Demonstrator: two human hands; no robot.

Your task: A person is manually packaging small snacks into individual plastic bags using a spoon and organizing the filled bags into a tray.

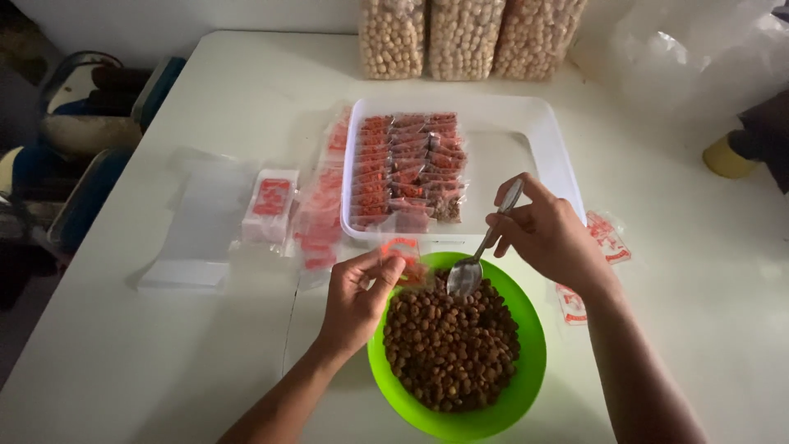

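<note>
White tabletop [164,345] carries a white tray [559,156] of filled packets beyond both hands. Nearer, a green bowl [526,362] holds brown nuts. Right hand [551,238] grips a spoon [481,255] over it; left hand [357,296] pinches a small red-printed packet [404,256] just beside the spoon.

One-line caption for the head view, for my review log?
Left hand holds a small packet over a green bowl of brown nuts; right hand holds a spoon.
</note>
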